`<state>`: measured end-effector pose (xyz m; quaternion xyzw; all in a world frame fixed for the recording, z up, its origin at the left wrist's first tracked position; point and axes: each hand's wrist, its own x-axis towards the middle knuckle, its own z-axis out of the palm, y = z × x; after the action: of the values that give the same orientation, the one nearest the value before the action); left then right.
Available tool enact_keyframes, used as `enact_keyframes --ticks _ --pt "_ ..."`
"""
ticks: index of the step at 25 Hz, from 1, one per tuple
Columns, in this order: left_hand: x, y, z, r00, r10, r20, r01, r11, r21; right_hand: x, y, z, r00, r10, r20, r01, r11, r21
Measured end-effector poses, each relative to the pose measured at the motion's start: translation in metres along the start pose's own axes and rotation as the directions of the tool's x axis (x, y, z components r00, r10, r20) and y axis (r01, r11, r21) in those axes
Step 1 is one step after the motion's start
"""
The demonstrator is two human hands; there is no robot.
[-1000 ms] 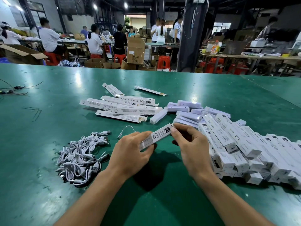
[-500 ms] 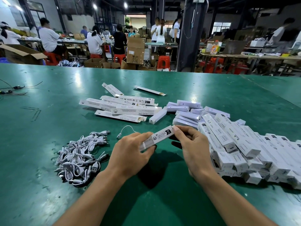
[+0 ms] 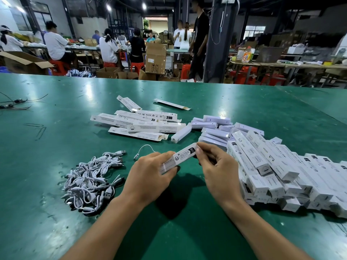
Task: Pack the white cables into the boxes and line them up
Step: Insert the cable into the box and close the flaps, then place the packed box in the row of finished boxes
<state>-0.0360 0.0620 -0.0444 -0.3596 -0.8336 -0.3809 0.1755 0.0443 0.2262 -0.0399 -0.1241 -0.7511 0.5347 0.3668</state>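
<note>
Two hands: left hand grips a white box above the bench; right hand pinches its far end.
Hidden: the box's near end and contents.
Loose heap: white cables, at left.
Cut off: packed boxes, at right edge.

The words "SMART SENSOR LAMP" were seen upside down on a flattened box lying on the counter. They were printed again on a second flattened box just behind it. On a third flattened box, "FC" and "RoHS" were read beside a recycling sign. "SMART SENSOR LAMP" was also made out on a packed box in the pile at the right. A round sign and a black label were carried by the raised box, but its small print could not be read. Handling signs were stamped on a brown carton.
</note>
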Motion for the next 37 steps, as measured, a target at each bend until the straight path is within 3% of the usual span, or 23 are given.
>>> enact_keyframes --ticks 2,5,11,18,21,24,27,31,34,37 --pt "0.001 0.001 -0.001 1.000 -0.007 0.016 0.009 0.997 -0.083 0.002 -0.003 0.000 0.994 0.113 0.007 -0.113 0.979 0.172" --pt "0.002 0.003 -0.002 1.000 -0.022 0.022 0.025 0.988 -0.153 0.001 -0.007 0.002 0.988 0.152 0.013 -0.150 0.958 0.245" --pt "0.002 0.005 -0.002 0.998 -0.021 0.065 0.036 0.968 -0.248 0.000 -0.009 -0.005 0.999 0.042 0.011 -0.043 0.992 0.120" --pt "0.000 0.010 0.001 1.000 -0.014 -0.017 0.012 0.989 -0.149 -0.002 -0.010 0.000 0.994 0.078 0.071 -0.084 0.993 0.087" --pt "0.002 0.020 0.002 0.986 -0.169 0.015 0.168 0.959 -0.230 -0.010 -0.008 0.012 0.993 0.059 0.106 -0.061 0.998 0.012" --pt "0.006 0.023 0.000 0.911 -0.337 0.237 0.410 0.790 -0.456 -0.011 -0.008 0.014 0.994 0.106 -0.006 -0.106 0.994 0.035" --pt "0.005 0.026 0.002 0.883 -0.316 0.348 0.469 0.620 -0.628 -0.011 -0.012 0.011 0.999 0.038 0.007 -0.038 0.997 -0.070" --pt "0.002 0.026 0.007 0.936 -0.259 0.239 0.352 0.737 -0.578 -0.013 -0.018 0.014 0.993 0.036 0.113 0.007 0.933 -0.360" --pt "0.001 0.027 0.008 0.938 -0.236 0.253 0.343 0.736 -0.583 0.001 -0.025 0.011 0.973 0.167 0.161 -0.086 0.905 -0.417" --pt "-0.001 0.030 0.008 0.934 -0.245 0.262 0.353 0.757 -0.551 0.021 -0.041 -0.006 0.966 0.199 0.165 -0.081 0.839 -0.538"
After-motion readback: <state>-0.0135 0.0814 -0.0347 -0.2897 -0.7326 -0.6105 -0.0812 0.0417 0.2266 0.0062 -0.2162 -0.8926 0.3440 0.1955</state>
